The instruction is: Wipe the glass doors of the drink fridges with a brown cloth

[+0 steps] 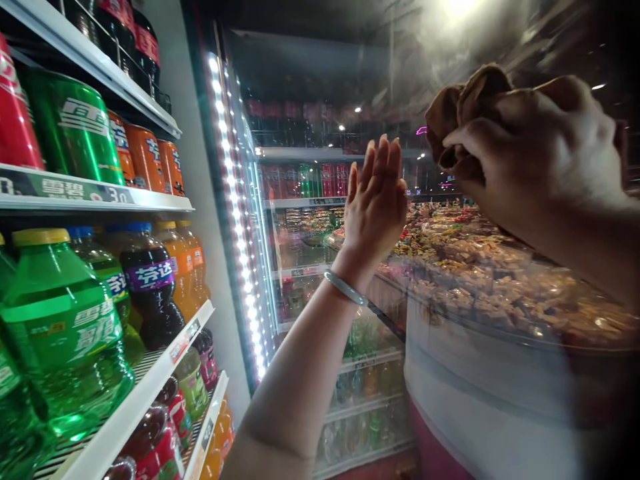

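At the far left, a green Sprite can is standing on an upper shelf beside a red can, with orange Fanta cans lining up to its right. Below, a green Sprite bottle and a purple-labelled Fanta bottle are standing on a wire shelf with a white front edge. A bright LED strip is running down beside the glass door, where rows of drinks are showing dimly.

Near the middle, the left hand is reaching up with its palm toward the glass — its grip is spread flat, fingers straight, carrying nothing. A pale bangle is circling that wrist. Just right of it, wrapped snacks are filling a round white tub.

Higher up at the right, the right hand is clutching a bunched brown cloth — its grip is closing firmly around the folds, holding the cloth up at the glass; whether it is touching cannot be told.
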`<state>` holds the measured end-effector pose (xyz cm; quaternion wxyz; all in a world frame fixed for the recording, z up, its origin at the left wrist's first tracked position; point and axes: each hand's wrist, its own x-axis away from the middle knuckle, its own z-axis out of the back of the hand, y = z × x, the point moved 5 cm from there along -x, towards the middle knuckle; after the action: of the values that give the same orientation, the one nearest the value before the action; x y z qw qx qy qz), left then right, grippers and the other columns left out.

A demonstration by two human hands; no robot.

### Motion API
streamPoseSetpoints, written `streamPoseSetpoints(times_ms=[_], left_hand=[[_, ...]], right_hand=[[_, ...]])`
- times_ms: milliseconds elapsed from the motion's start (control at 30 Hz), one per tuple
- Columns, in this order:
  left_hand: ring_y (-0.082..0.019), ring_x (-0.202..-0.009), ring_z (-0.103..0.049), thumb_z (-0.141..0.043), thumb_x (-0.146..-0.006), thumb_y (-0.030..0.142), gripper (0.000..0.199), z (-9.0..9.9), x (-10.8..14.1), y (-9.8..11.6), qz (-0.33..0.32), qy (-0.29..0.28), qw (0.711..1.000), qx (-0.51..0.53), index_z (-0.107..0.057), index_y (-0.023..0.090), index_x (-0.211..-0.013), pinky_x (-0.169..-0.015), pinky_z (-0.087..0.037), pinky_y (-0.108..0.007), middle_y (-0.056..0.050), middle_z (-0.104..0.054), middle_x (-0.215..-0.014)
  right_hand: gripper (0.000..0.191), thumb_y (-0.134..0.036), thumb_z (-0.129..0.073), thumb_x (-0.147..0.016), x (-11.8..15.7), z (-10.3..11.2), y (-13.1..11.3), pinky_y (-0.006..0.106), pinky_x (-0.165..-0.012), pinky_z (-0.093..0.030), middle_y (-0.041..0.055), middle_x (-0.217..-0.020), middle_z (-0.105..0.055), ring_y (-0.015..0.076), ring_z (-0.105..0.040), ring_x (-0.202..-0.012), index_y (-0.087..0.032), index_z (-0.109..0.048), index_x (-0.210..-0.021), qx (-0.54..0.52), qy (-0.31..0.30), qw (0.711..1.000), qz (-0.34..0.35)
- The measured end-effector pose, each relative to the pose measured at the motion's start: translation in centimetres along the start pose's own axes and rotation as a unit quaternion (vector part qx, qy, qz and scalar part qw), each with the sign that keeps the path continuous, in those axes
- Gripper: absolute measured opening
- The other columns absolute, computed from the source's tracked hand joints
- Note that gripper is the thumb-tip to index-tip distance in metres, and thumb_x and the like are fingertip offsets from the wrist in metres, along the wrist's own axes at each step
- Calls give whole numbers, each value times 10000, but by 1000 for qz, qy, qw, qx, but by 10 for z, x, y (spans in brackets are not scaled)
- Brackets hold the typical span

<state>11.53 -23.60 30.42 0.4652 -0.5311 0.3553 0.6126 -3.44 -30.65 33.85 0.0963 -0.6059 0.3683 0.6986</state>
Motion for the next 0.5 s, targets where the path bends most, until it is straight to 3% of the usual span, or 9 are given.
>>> streamPoseSetpoints(times_ms=[100, 200, 367, 500], left_hand=[[-178, -1668, -52, -114, -1056, 314, 641, 1, -2, -16, -37, -28, 999, 20, -135, 233, -1691, -1380, -34, -424, 53, -119, -1778], [-238, -1672, -19, -133, -1067, 451, 646, -2, -4, -30, -75, -39, 995, 52, -199, 259, -1680, -1391, 0, -413, 125, -147, -1767], [-206, -1666, -83, -214, -1085, 377, 604, 0, -9, -41, -120, -19, 991, 61, -227, 262, -1678, -1386, -38, -482, 11, -209, -1778], [-211, -1665, -81, -267, -1092, 380, 604, 6, -11, -45, -125, -39, 989, 73, -184, 303, -1685, -1381, -75, -468, 8, -167, -1789]], right_hand=[[542, -488, -293, -1092, 5, -3, -18, 473, -861, -482, 134, -1153, -647, 318, -575, -1159, -189, -717, -1249, -7, -55, 998, 36], [478, -374, -288, -1097, -3, -9, -43, 477, -945, -502, 134, -1263, -627, 293, -564, -1168, -224, -669, -1343, -37, -113, 988, 95], [518, -447, -324, -1074, -24, -4, -24, 551, -995, -492, 182, -1366, -561, 398, -504, -1269, -196, -599, -1435, -26, -90, 995, 30], [490, -398, -308, -1084, -8, -4, -30, 544, -978, -493, 166, -1308, -591, 352, -521, -1225, -206, -603, -1425, -25, -85, 995, 43]])
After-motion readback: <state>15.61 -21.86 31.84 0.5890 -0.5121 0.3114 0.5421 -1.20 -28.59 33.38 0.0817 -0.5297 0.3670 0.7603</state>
